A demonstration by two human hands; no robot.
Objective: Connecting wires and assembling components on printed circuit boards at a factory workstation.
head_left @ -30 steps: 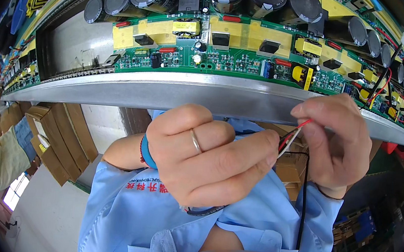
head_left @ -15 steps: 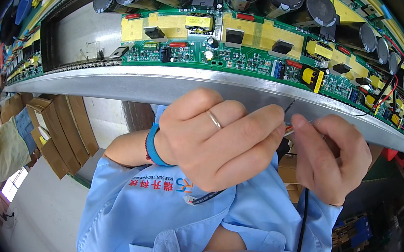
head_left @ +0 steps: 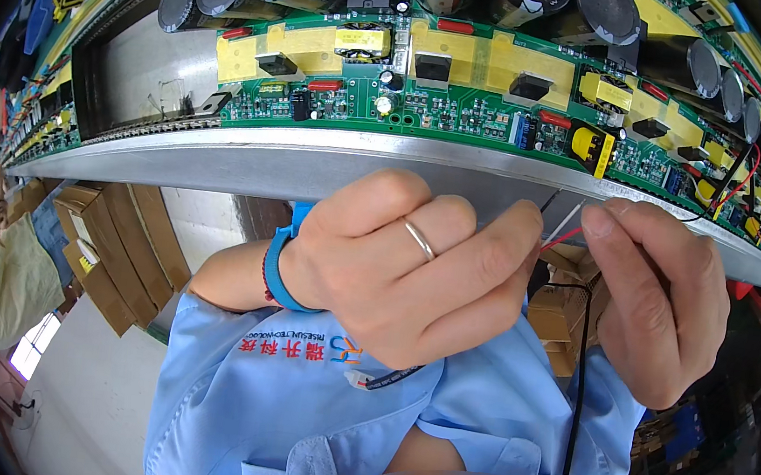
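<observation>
My left hand [head_left: 424, 266], with a ring and a blue wristband [head_left: 276, 268], is closed in a pinch around thin wires in front of the board's metal edge. A black wire [head_left: 550, 201], a white wire [head_left: 562, 223] and a red wire [head_left: 562, 240] stick out past its fingertips. Close on the right is my right hand [head_left: 660, 297], thumb and forefinger pressed together. The red wire reaches its thumb, and the white wire's tip ends beside these fingers. What lies between them is hidden. A black cable [head_left: 580, 382] hangs below the hands.
Beyond the hands, a long green circuit board [head_left: 357, 113] sits along a metal rail [head_left: 316, 141]. It bears large black capacitors [head_left: 599, 9] and yellow-wrapped transformers [head_left: 591, 147]. Red and black leads [head_left: 734, 179] rise at right. Cardboard boxes [head_left: 121, 250] and another person's light clothing [head_left: 18, 285] appear at left.
My right hand has shifted right, away from the left fingertips. More of the white and red wires now shows between the hands. My left hand keeps its pinch, nearly in place.
</observation>
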